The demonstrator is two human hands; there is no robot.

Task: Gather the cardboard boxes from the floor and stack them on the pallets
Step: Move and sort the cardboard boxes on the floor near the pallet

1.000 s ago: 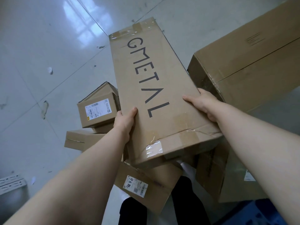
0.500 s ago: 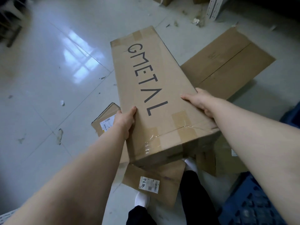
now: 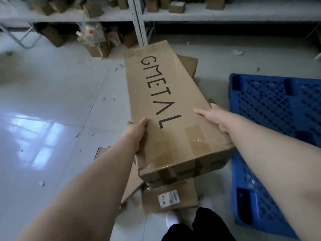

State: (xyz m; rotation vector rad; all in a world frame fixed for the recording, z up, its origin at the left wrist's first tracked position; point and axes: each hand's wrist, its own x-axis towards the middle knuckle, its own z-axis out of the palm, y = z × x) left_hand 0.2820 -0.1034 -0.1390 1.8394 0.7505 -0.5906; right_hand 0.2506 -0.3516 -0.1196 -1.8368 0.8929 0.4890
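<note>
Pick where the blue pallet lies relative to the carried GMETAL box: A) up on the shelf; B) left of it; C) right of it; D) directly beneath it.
C: the blue pallet lies on the floor to the right of the GMETAL box, which the left hand and right hand hold by its long sides.

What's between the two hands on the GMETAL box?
Head view: between left hand and right hand lies only the GMETAL box top face, with its printed L.
</note>
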